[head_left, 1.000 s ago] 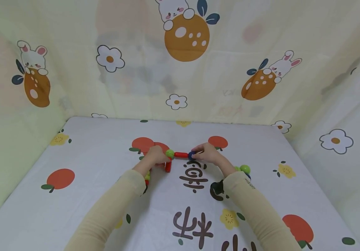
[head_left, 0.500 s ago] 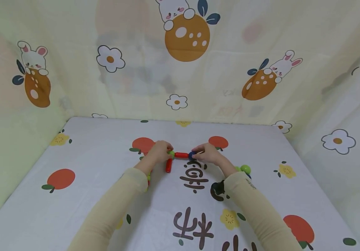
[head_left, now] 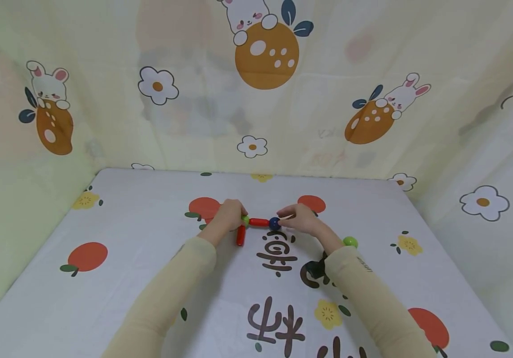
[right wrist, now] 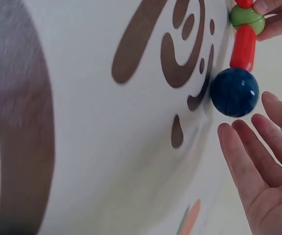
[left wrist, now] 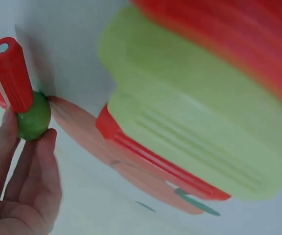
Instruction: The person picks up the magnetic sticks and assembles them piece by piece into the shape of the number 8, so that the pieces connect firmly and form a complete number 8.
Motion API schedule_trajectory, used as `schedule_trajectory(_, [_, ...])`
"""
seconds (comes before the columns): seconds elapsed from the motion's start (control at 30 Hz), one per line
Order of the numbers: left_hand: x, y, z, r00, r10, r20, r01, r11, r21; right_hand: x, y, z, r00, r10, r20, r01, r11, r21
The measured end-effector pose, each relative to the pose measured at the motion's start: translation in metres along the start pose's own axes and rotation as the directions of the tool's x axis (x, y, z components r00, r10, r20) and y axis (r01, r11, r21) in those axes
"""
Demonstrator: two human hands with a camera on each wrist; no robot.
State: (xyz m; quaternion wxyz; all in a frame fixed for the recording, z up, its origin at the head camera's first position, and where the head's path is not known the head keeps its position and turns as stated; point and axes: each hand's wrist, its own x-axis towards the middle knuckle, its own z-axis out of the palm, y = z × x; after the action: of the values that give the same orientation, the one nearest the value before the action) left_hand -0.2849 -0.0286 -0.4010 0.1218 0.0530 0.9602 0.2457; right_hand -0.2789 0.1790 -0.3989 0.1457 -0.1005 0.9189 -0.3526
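Note:
In the head view my left hand (head_left: 228, 216) pinches a green ball (head_left: 245, 220) of a small stick-and-ball building set. One red stick (head_left: 240, 235) runs from that ball toward me. Another red stick (head_left: 259, 223) leads right to a dark blue ball (head_left: 275, 223). My left thumb and fingers hold the green ball (left wrist: 34, 117) in the left wrist view. Just right of the blue ball, my right hand (head_left: 303, 220) has its fingers spread; the right wrist view shows a small gap between the fingertips and the blue ball (right wrist: 234, 92).
Light green (left wrist: 195, 112) and red sticks (left wrist: 155, 161) loom close in the left wrist view; my left arm hides them in the head view. Another green ball (head_left: 350, 241) lies beside my right forearm. A fruit-printed cloth (head_left: 140, 278) covers the table, with curtains around it.
My left fingers have shifted from beside the near red stick onto the green ball. My right hand has let go of the blue ball and drawn slightly right.

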Motion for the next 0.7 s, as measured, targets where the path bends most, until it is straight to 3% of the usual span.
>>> schedule_trajectory(0.37, [-0.003, 0.004, -0.009, 1.0, 0.005, 0.031, -0.006, 0.999, 0.033, -0.014, 0.015, -0.021, 0.989, -0.146, -0.035, 0.145, 0.989, -0.038])
schedule_trajectory(0.7, [-0.002, 0.003, -0.009, 0.999, 0.014, 0.036, -0.015, 1.0, 0.025, -0.04, 0.033, -0.04, 0.985, -0.162, -0.061, 0.16, 0.986, -0.041])
